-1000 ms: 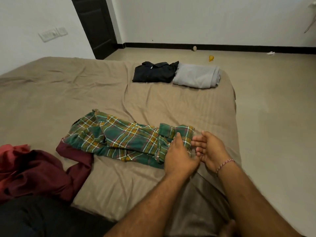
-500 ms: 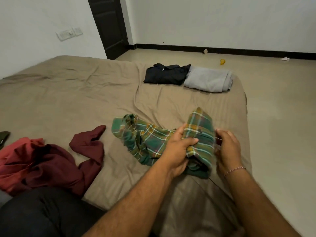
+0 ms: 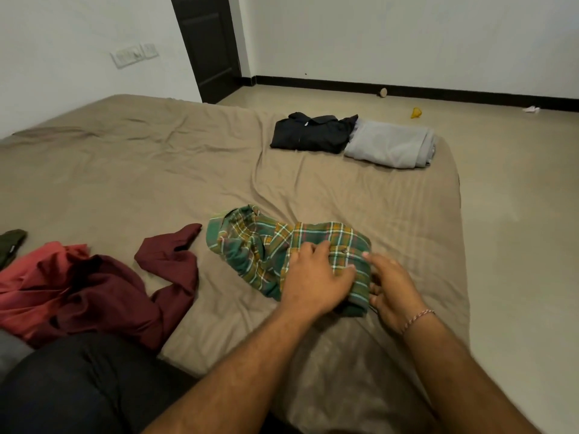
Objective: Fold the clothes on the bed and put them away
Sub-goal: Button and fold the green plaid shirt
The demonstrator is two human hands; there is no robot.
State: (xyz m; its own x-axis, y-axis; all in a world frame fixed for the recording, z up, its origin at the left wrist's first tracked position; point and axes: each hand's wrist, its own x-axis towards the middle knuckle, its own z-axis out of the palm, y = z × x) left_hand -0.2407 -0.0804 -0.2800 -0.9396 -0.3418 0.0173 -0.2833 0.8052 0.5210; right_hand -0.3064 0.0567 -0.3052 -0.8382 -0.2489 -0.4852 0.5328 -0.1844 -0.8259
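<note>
A green plaid shirt (image 3: 282, 242) lies bunched on the near right part of the bed (image 3: 156, 170), which is covered in a tan sheet. Its right end is folded over into a thicker, flatter band, while its left end is loosely crumpled, with the collar area turned toward the middle of the bed.

The left hand (image 3: 313, 280) rests palm down on top of the folded right end of the shirt. Its fingers are spread and only slightly bent, pressing the cloth flat against the bed rather than curling round it; the thumb points toward the right along the fabric. The right hand (image 3: 391, 286) sits just beside the shirt's right edge, touching it. Its fingers are relaxed and nearly straight, the tips against the side of the fold, and nothing is pinched that can be seen. A thin woven bracelet (image 3: 418, 317) circles the right wrist.

To the left of the plaid shirt, close by but apart from it, a maroon garment (image 3: 125, 292) lies in a loose heap, one sleeve reaching toward the shirt. A lighter red cloth (image 3: 34, 270) is tangled in with it, and a dark green piece (image 3: 11, 245) shows at the left edge of the view.

At the far right corner of the bed, well apart from the hands, a folded black shirt (image 3: 310, 133) and a folded grey garment (image 3: 388, 145) sit side by side, touching.
</note>
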